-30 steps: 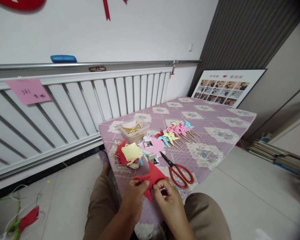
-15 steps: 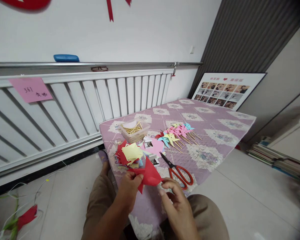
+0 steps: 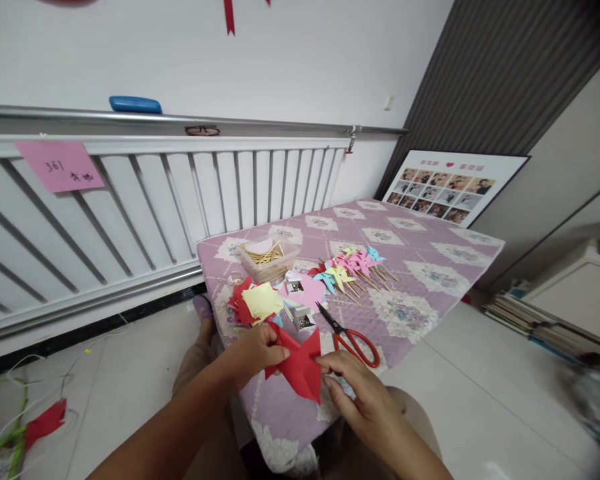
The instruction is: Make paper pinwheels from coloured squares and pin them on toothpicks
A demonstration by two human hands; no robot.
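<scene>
My left hand [image 3: 257,357] pinches a red paper pinwheel [image 3: 300,367], with slit, pointed corners, between thumb and fingers at its left side. At its right edge is my right hand [image 3: 357,387], its fingers bent and the index fingertip against the paper; the thumb is close below. Just beyond the pinwheel stands a small white box of metal pins [image 3: 305,320], with a second small box [image 3: 295,287] behind it. Scissors with red handles [image 3: 350,337] lie to the right, blades pointing away. Stacked yellow paper pieces [image 3: 261,301] rest on red ones [image 3: 240,303] at the left.
A clear tub of wooden sticks [image 3: 269,260] stands at the back left. Finished pinwheels on sticks [image 3: 353,267] lie beyond the scissors. The table [image 3: 405,233] has a purple patterned cloth. A white radiator [image 3: 220,187] runs along the wall; cables and a red flower [image 3: 46,423] are on the floor.
The red pinwheel has turned and tilted, and its face now shows more toward me. My right hand has followed its right edge; the left still holds it. The camera view shifted slightly.
</scene>
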